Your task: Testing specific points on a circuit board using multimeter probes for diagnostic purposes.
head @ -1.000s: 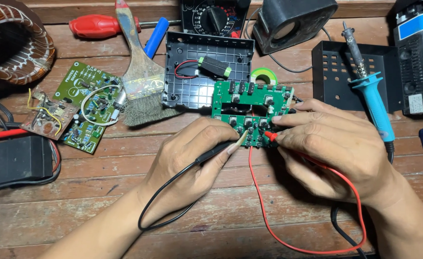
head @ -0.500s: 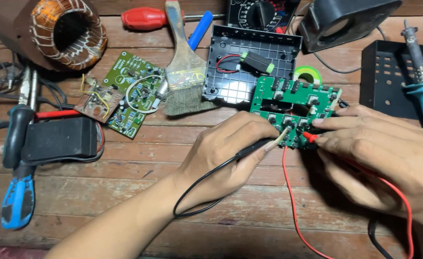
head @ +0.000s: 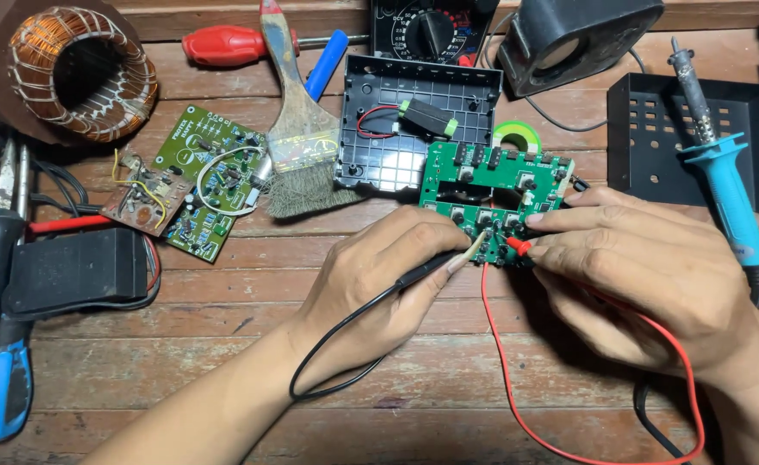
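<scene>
My left hand (head: 379, 275) pinches the black probe (head: 435, 263) between thumb and fingers (head: 448, 234), its tip resting on the near edge of the green circuit board (head: 495, 194) just ahead of my fingertips. My right hand (head: 646, 275) grips the red probe (head: 521, 247) the same way, tip touching that same near edge, just beside the black one. The black lead (head: 345, 323) loops back under my left wrist; the red lead (head: 500, 344) runs toward me and curls round under my right wrist, where it is cut off by the frame. The board lies flat on the wooden surface (head: 224, 344), its near right corner hidden by my right fingers. Just beyond the board sits an open black plastic shell (head: 379, 95), holding a small black-and-green block (head: 427, 120) with a red wire. Past my right knuckles stands a black perforated metal box (head: 655, 138); I cannot see inside it. A blue-handled soldering iron (head: 719, 172) lies across it. Farthest off, a dial meter (head: 427, 30) is cut by the top edge
</scene>
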